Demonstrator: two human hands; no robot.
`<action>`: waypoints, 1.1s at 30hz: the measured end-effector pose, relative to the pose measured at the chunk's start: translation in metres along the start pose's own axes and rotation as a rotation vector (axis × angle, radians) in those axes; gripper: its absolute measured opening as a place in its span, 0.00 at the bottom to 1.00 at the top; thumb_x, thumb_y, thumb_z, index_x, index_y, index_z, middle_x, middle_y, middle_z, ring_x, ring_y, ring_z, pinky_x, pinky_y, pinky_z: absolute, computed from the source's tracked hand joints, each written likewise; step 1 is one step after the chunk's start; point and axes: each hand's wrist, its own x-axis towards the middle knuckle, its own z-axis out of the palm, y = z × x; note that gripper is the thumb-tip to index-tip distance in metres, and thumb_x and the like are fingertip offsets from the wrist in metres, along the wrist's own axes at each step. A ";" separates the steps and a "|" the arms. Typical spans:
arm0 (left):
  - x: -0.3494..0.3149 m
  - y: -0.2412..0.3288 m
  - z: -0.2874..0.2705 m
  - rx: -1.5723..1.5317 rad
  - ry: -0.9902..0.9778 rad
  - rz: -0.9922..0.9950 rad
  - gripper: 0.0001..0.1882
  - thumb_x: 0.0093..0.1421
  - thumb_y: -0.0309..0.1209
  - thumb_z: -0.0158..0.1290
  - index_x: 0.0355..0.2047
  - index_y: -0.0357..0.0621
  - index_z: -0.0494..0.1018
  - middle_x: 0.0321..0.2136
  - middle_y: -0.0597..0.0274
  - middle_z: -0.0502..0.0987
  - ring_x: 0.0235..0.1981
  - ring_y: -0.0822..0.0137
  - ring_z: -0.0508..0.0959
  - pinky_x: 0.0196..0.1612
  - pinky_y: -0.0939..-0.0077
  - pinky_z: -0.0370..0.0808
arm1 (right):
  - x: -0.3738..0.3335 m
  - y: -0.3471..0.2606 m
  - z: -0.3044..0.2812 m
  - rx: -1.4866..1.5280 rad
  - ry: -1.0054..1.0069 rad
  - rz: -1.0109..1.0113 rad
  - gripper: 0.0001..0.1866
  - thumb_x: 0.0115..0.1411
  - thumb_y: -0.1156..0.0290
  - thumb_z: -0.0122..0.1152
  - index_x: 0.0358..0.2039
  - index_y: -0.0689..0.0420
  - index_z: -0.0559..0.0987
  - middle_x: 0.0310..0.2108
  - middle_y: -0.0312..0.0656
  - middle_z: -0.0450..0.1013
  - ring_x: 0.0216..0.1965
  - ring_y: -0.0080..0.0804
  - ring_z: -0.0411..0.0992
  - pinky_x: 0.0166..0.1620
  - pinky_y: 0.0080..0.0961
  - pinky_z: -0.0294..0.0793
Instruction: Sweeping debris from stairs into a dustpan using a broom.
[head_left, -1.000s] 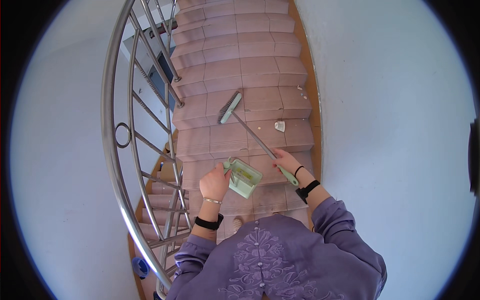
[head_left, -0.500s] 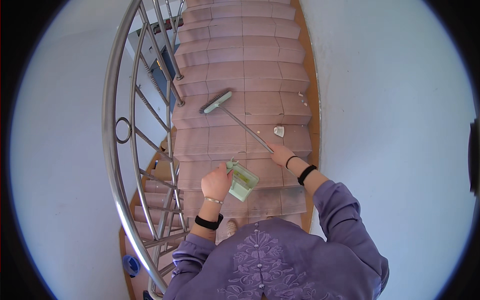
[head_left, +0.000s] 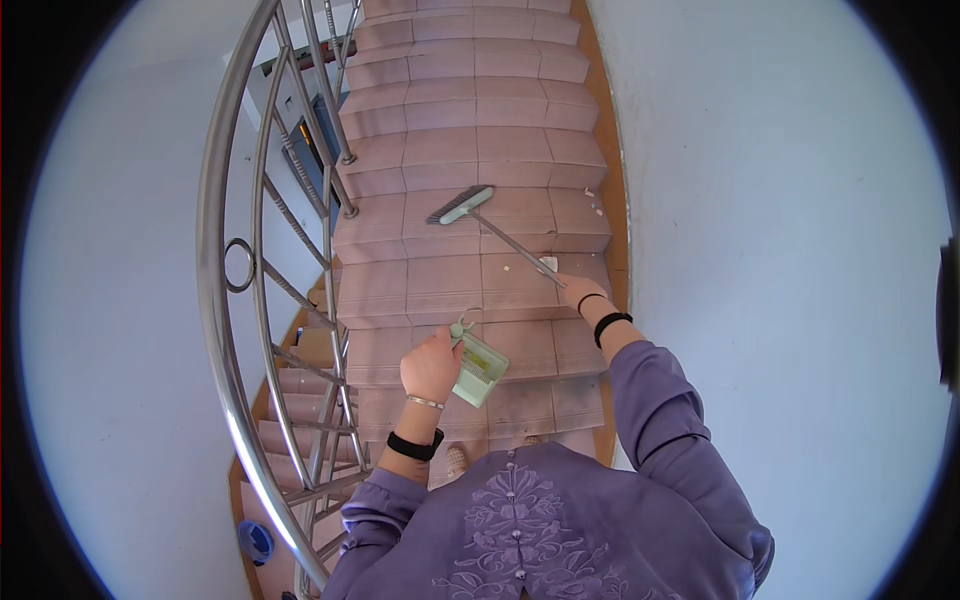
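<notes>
My left hand (head_left: 432, 368) is closed around the top of a pale green dustpan (head_left: 484, 370), which hangs over the lower steps with its tray tilted. A little yellow-green and pale matter lies inside the pan. Closed on the grey handle of a broom (head_left: 468, 204), my right hand (head_left: 580, 292) is farther right. The broom head, green with dark bristles, is at a step ahead and left of that hand; whether its bristles touch is unclear. Partly behind the handle lies a small white crumpled thing (head_left: 549, 264), perhaps a paper cup.
Pink tiled stairs (head_left: 440, 285) climb ahead, with small scraps (head_left: 594, 200) by the right wall. A curved metal railing (head_left: 212, 230) runs along the left. Beyond it, a lower flight, a cardboard box (head_left: 313, 347) and a blue basin (head_left: 256, 541) show.
The broom head has shifted right along the step, and my right hand has moved right and slightly forward. The handle now crosses the white thing. My left hand still holds the dustpan.
</notes>
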 end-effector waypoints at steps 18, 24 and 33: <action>-0.002 0.003 0.000 -0.025 -0.010 0.018 0.15 0.59 0.45 0.55 0.31 0.47 0.69 0.22 0.57 0.78 0.22 0.51 0.80 0.22 0.58 0.75 | -0.052 0.046 0.008 0.019 0.168 0.073 0.23 0.66 0.63 0.43 0.62 0.35 0.66 0.46 0.52 0.76 0.46 0.53 0.75 0.49 0.46 0.74; -0.004 -0.002 -0.005 -0.009 -0.006 0.009 0.15 0.59 0.45 0.55 0.32 0.47 0.69 0.21 0.56 0.78 0.22 0.51 0.80 0.22 0.57 0.74 | -0.029 0.025 0.003 0.125 0.084 0.109 0.25 0.65 0.65 0.41 0.61 0.31 0.68 0.48 0.50 0.76 0.48 0.50 0.75 0.50 0.45 0.74; -0.002 0.014 0.003 -0.020 -0.027 0.059 0.14 0.60 0.45 0.53 0.32 0.48 0.69 0.22 0.58 0.78 0.22 0.55 0.80 0.22 0.60 0.75 | -0.008 0.151 0.039 0.112 0.254 0.240 0.23 0.66 0.63 0.38 0.61 0.39 0.69 0.54 0.51 0.72 0.55 0.53 0.69 0.57 0.46 0.69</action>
